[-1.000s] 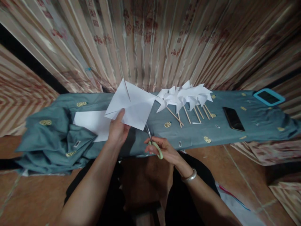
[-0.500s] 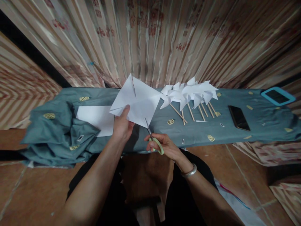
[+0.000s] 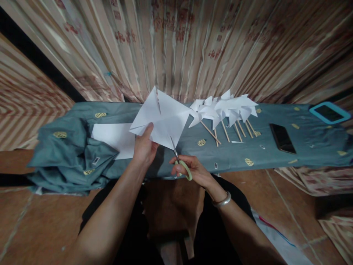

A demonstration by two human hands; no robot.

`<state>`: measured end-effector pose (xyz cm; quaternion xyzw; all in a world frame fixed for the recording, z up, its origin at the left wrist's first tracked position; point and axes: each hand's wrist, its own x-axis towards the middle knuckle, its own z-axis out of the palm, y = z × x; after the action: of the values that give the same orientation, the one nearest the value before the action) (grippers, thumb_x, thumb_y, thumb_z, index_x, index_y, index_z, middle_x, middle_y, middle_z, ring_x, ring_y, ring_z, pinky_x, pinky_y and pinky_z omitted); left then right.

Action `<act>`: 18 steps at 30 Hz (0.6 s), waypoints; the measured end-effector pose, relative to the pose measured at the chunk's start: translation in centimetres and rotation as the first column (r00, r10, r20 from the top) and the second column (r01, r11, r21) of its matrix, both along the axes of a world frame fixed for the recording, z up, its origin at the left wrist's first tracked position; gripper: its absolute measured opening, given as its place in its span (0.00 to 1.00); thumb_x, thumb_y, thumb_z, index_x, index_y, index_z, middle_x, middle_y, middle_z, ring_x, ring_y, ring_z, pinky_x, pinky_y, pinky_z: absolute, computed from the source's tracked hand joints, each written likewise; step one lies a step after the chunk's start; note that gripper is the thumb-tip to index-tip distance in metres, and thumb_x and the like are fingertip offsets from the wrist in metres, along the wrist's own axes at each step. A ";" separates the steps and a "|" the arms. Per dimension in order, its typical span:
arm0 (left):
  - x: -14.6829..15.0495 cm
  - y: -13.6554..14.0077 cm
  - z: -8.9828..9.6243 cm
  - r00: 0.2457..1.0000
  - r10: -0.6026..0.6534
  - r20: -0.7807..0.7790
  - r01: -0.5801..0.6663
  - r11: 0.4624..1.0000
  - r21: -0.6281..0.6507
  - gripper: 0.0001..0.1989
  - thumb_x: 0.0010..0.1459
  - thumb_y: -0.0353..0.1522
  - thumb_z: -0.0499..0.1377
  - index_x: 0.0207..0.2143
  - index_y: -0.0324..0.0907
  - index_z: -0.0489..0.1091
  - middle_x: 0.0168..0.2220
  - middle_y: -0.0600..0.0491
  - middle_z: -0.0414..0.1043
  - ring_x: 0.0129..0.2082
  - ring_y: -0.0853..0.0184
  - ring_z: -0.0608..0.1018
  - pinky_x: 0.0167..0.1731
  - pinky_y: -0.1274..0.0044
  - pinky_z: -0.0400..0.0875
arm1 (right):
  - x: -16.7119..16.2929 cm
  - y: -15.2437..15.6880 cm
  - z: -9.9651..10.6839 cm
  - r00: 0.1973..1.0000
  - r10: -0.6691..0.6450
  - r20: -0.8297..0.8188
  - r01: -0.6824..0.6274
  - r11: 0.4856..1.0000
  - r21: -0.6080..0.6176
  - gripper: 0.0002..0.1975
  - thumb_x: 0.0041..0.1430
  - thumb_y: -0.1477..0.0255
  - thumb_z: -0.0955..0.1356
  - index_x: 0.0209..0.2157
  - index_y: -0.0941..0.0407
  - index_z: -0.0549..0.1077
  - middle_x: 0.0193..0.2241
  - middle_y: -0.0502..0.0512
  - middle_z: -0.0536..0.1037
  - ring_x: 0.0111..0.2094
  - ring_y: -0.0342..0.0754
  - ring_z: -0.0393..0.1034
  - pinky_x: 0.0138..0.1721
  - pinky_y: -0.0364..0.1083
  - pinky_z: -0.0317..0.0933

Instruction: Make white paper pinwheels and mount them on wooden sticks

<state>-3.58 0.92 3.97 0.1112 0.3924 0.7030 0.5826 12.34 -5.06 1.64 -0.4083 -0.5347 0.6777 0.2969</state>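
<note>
My left hand (image 3: 145,147) pinches a square sheet of white paper (image 3: 162,121) near its lower left edge, thumb on top. Slits run inward from the sheet's corners, one plainly at the top and one at the left. In my right hand (image 3: 190,167) is a pair of scissors (image 3: 183,167) with light green handles. Their blades lie at the paper's near corner, pointing toward its middle. To the right of the sheet lie several white paper pinwheels (image 3: 220,108) on wooden sticks, overlapping in a row.
White paper (image 3: 113,138) lies left, partly under bunched cloth (image 3: 68,154). A green cloth with yellow patterns (image 3: 193,154) covers the narrow table. At right are a dark phone (image 3: 282,138) and a blue-framed device (image 3: 330,112). Curtains (image 3: 176,48) hang close behind.
The view has shifted very slightly, moving most things a little. The scissors' blades look closer together at the paper's near corner. Both hands keep their hold.
</note>
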 end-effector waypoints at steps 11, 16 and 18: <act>-0.1 0.0 0.1 1.000 0.002 -0.008 -0.003 1.000 -0.023 0.10 0.55 0.25 0.61 0.41 0.40 0.72 0.36 0.52 0.79 0.36 0.67 0.81 0.42 0.75 0.76 | -0.2 -0.1 -0.2 0.998 -0.065 -0.027 0.064 0.997 -0.035 0.22 0.44 0.54 0.74 0.33 0.58 0.74 0.19 0.46 0.73 0.20 0.39 0.63 0.23 0.41 0.59; -0.2 0.0 0.2 1.000 0.011 0.000 -0.011 0.999 -0.032 0.10 0.56 0.24 0.60 0.41 0.40 0.72 0.36 0.52 0.79 0.37 0.68 0.81 0.43 0.75 0.76 | -0.3 -0.1 -0.4 0.996 -0.075 -0.040 0.072 0.996 -0.056 0.22 0.43 0.55 0.75 0.33 0.57 0.74 0.19 0.46 0.73 0.20 0.38 0.63 0.23 0.40 0.59; -0.3 0.0 0.2 1.000 0.013 0.004 -0.013 0.999 -0.031 0.09 0.57 0.24 0.59 0.40 0.40 0.72 0.35 0.53 0.79 0.36 0.69 0.80 0.43 0.76 0.76 | -0.3 -0.1 -0.6 0.996 -0.078 -0.041 0.075 0.995 -0.067 0.22 0.43 0.56 0.75 0.34 0.57 0.74 0.19 0.45 0.73 0.20 0.38 0.64 0.23 0.40 0.60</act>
<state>-3.83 0.96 4.13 0.0981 0.4026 0.7010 0.5804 12.02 -5.21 1.05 -0.4231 -0.4896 0.6916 0.3207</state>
